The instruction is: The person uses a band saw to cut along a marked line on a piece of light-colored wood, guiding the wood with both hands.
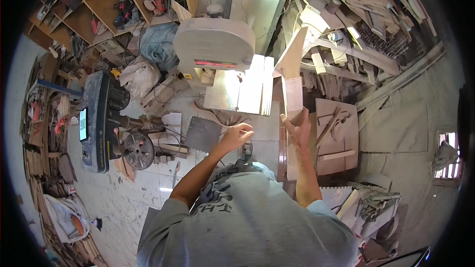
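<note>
My right hand (298, 131) grips the lower end of a pale wooden board (293, 91), thumb on its left side. The board points away from me, and its far end flares into a curved, tapered shape (293, 52) that may be part of the same piece. Nearer the middle, my left hand (236, 136) hovers in front of the band saw's table, fingers loosely bent and nothing seen in them. The band saw (213, 42) stands ahead, with a rounded light housing above its brightly lit table (223, 91).
A dark drill press (99, 123) stands at the left. Wooden shelves (91, 7) with power tools fill the back left. A framed mirror (257, 7) leans behind the saw, and timber offcuts (341, 49) pile up at the right. A wooden panel (339, 136) carries loose pieces.
</note>
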Available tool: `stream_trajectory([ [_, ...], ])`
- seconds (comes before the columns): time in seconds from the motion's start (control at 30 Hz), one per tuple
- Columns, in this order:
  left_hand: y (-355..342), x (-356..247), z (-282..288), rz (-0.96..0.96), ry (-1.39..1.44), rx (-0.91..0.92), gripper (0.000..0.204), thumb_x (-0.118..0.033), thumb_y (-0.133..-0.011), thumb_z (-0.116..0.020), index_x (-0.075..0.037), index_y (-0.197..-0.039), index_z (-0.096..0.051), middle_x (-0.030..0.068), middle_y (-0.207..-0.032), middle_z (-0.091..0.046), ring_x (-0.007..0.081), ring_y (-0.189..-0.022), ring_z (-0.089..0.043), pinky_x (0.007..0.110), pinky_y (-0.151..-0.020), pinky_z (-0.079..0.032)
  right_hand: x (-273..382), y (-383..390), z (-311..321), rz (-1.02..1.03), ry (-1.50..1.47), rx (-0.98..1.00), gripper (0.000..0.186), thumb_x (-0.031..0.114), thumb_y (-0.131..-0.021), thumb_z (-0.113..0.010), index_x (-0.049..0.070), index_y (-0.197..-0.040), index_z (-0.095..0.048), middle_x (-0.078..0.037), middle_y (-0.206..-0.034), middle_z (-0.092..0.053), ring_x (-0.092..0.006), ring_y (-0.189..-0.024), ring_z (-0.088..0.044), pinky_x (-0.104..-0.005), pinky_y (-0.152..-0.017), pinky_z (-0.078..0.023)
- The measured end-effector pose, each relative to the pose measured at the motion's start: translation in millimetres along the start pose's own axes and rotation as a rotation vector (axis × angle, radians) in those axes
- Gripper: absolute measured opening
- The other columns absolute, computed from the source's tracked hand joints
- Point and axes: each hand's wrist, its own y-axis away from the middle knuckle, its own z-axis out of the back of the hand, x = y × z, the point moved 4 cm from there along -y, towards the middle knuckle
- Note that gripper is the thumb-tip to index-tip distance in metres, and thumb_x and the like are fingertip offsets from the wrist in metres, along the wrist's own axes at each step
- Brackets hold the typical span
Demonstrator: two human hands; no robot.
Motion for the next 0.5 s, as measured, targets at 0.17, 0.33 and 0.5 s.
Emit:
stream_trajectory([
  [0.17, 20, -10, -9, -0.261, -0.084, 0.079, 0.067, -0.031, -0.091, -0.083, 0.0, -0.144, -0.056, 0.0238, -0.137, -0.066, 0.036, -0.126, -0.067, 0.044, -0.103, -0.055, 88, 33, -13, -0.009, -0.206, -0.142, 0.07, 0.017, -0.085, -0.091, -0.005, -0.131, -0.043, -0.02, -0.116, -0.067, -0.0241, -0.108, -0.064, -0.0389, -0.094, -0.054],
  [0.33, 63, -32, 18, -0.38, -0.251, -0.129, 0.092, -0.034, -0.08, -0.092, -0.001, -0.153, -0.046, 0.0257, -0.139, -0.061, 0.0447, -0.129, -0.06, 0.051, -0.108, -0.049, 125, 78, -67, -0.009, -0.384, -0.287, 0.073, 0.026, -0.091, -0.086, -0.004, -0.136, -0.038, -0.021, -0.123, -0.062, -0.0264, -0.115, -0.061, -0.0389, -0.102, -0.05],
  [0.5, 82, 20, 87, -0.365, -0.459, -0.317, 0.078, -0.015, -0.068, -0.092, -0.005, -0.136, -0.057, 0.0211, -0.123, -0.064, 0.0441, -0.114, -0.063, 0.049, -0.1, -0.052, 120, 115, -145, -0.258, -0.622, -0.152, 0.052, 0.033, -0.106, -0.068, -0.006, -0.137, -0.052, -0.013, -0.121, -0.066, -0.0201, -0.111, -0.062, -0.036, -0.1, -0.05],
])
